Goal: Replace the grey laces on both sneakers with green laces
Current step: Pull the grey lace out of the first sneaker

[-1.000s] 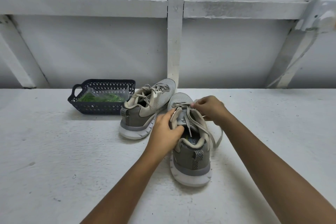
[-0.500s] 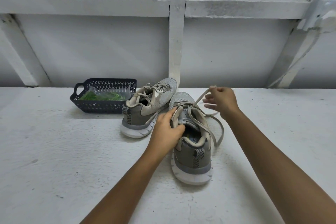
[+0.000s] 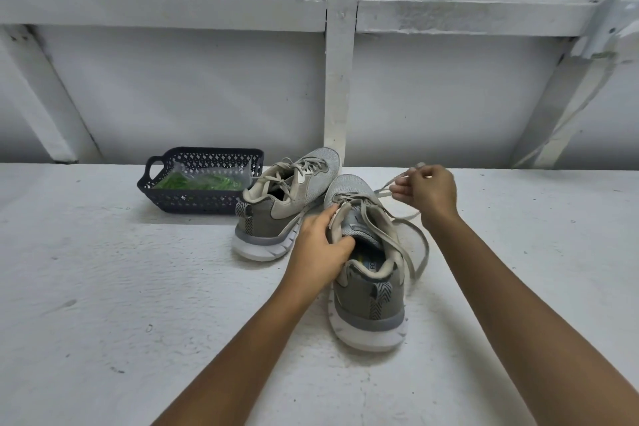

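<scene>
Two grey sneakers stand on a white surface, heels toward me. The near sneaker (image 3: 367,290) is untied, and its grey lace (image 3: 413,252) trails in loops down its right side. My left hand (image 3: 320,245) grips this sneaker's collar on the left, thumb inside the opening. My right hand (image 3: 427,188) is raised beyond the toe and pinches one end of the grey lace, drawn taut from the eyelets. The far sneaker (image 3: 281,206) sits to the left, grey laces still threaded. Green laces (image 3: 197,181) lie bagged in a dark basket (image 3: 193,202).
The dark perforated basket stands at the back left, touching the far sneaker's side. A white wall with a vertical post (image 3: 340,79) and slanted braces rises just behind the shoes. The rough white surface (image 3: 103,287) stretches wide to the left and right.
My right hand has pulled the grey lace end up and away to the right, out of the knot area. The lace loops now hang loose beside the near sneaker. My left hand stays put.
</scene>
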### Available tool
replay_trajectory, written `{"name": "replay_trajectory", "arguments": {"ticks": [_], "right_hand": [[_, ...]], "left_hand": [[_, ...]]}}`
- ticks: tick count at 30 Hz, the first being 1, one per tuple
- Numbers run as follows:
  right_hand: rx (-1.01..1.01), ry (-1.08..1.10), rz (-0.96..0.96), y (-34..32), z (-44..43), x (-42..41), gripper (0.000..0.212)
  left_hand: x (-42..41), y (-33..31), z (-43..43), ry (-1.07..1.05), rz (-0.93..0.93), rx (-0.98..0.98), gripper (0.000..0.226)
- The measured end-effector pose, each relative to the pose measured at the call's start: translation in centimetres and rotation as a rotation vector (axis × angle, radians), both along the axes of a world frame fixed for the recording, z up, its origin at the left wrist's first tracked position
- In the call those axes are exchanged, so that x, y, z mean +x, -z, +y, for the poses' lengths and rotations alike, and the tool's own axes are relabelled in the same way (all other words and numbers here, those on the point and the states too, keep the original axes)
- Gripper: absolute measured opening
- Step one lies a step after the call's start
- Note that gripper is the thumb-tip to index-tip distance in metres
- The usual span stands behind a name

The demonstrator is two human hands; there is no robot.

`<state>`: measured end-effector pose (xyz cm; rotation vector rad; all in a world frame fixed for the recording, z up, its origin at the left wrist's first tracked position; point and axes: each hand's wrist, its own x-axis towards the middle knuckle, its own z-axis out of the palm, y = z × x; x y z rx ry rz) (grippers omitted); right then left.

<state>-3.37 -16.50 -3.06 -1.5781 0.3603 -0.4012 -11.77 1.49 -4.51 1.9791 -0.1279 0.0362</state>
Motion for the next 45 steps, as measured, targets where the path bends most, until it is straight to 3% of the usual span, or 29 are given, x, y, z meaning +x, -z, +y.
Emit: {"name": "replay_trajectory", "arguments": {"ticks": [3,8,12,16,20,23,32,41,45], "right_hand": [[-0.014,0.0,0.01,-0.3,-0.7,-0.9,0.026],[-0.271,-0.284,0.079,0.1,0.1,-4.7,0.025],[-0.43,-0.396,-0.017,0.4,1.0,-7.7,0.009],[-0.431,-0.387,-0.071,0.9,2.0,-8.9,0.015],[-0.348,-0.373,-0.086,1.2,2.2,-9.0,0.024],[-0.313,-0.394,-0.091,1.4,2.1,-9.0,0.022],[-0.286,-0.384,-0.11,1.8,2.1,-8.8,0.014],[-0.262,-0.373,-0.082,1.9,2.0,-8.8,0.009],[-0.262,-0.369,-0.069,2.0,2.1,-8.8,0.009]], "left_hand": [[0.1,0.0,0.2,0.008,0.007,0.041,0.059],[1.2,-1.3,1.6,0.187,0.004,0.334,0.06],[2.7,-3.5,2.6,0.2,0.029,0.264,0.046],[5.8,-5.1,1.9,0.015,-0.264,0.479,0.022],[8.9,-5.2,0.6,0.258,-0.292,0.83,0.028],[10.1,-4.5,-0.1,0.386,-0.277,0.947,0.027],[11.9,-3.6,-0.7,0.435,-0.206,0.981,0.015],[13.2,-4.2,-0.9,0.3,-0.072,0.593,0.014],[12.6,-4.9,-0.9,0.315,-0.114,0.494,0.021]]}}
